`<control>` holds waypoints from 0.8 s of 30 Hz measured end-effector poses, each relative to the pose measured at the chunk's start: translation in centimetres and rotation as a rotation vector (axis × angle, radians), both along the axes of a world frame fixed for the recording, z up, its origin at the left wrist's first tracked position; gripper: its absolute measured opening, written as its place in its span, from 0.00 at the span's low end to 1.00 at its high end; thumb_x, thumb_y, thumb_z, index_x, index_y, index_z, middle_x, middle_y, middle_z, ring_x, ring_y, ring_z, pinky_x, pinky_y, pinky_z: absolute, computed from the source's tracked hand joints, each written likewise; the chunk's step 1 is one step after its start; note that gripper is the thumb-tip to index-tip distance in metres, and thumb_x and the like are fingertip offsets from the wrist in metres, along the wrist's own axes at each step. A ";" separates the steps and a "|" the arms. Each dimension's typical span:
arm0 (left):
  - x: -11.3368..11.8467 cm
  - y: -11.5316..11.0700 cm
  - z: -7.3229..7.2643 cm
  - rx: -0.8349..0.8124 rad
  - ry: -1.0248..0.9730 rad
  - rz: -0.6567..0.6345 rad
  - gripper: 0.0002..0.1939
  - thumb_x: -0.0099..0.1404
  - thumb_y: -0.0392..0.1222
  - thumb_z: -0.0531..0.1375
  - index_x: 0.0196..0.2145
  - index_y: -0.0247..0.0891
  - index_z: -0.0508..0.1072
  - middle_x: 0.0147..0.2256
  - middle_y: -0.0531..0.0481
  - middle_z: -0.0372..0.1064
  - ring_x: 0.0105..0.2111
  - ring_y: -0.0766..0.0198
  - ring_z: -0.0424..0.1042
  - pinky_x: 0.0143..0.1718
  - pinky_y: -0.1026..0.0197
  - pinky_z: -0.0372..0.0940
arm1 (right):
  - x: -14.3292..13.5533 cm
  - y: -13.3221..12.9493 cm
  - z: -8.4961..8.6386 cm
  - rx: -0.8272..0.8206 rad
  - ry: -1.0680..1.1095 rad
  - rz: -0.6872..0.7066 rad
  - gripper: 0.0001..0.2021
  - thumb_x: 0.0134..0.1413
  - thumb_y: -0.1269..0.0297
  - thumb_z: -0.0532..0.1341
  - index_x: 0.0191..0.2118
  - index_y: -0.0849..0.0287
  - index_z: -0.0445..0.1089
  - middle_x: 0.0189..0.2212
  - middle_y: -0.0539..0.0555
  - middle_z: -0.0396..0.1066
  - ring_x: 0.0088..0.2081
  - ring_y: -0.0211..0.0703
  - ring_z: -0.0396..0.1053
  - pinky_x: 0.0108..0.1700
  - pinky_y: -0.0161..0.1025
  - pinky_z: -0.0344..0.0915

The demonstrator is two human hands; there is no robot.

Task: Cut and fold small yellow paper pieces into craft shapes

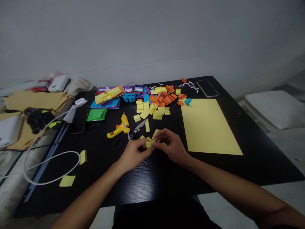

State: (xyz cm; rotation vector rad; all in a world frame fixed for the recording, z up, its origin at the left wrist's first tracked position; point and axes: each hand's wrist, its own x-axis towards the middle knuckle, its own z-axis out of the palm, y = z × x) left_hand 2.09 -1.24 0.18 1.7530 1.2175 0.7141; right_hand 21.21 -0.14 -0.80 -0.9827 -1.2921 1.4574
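Between both hands, low over the black table (pixel 105 178), is a small piece of yellow paper (pixel 149 144). My left hand (pixel 134 153) pinches its left side, and my right hand (pixel 171 144) grips it from the right with thumb and fingers. More yellow paper pieces lie just behind my fingers, partly hidden. Scissors (pixel 140 126) lie beyond my left hand, their handles partly covered. A yellow glue gun (pixel 122 126) rests on its side to their left. Farther back is a pile of folded yellow pieces (pixel 152 109) beside folded orange pieces (pixel 164 99).
A large yellow sheet (pixel 209 127) lies at right, with a phone (pixel 207 88) behind it. Stacked coloured paper (pixel 109 97) and green paper (pixel 97 114) sit at back left. A white cable (pixel 51 152) loops near two yellow pieces. A wall (pixel 152 38) stands behind the table.
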 end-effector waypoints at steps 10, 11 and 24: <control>-0.3 0.1 0.5 0.002 0.044 -0.071 0.17 0.70 0.48 0.59 0.28 0.35 0.76 0.24 0.53 0.71 0.25 0.68 0.65 0.27 0.65 0.56 | 0.0 -0.3 0.3 0.010 -0.015 -0.018 0.15 0.47 0.58 0.75 0.34 0.56 0.70 0.30 0.49 0.75 0.34 0.40 0.75 0.39 0.39 0.71; -0.3 0.1 0.5 0.006 0.045 -0.065 0.17 0.70 0.48 0.59 0.28 0.35 0.76 0.24 0.53 0.71 0.25 0.68 0.65 0.27 0.66 0.56 | 0.0 -0.3 0.3 0.014 -0.022 -0.021 0.15 0.47 0.57 0.75 0.33 0.56 0.70 0.30 0.49 0.75 0.34 0.41 0.75 0.39 0.39 0.72; -2.8 1.4 1.1 0.382 0.223 0.202 0.09 0.70 0.39 0.57 0.44 0.38 0.75 0.37 0.47 0.77 0.37 0.59 0.76 0.41 0.59 0.69 | 0.2 0.5 -0.7 -0.001 -0.016 -0.039 0.09 0.58 0.57 0.67 0.35 0.57 0.74 0.35 0.51 0.74 0.30 0.39 0.75 0.36 0.40 0.76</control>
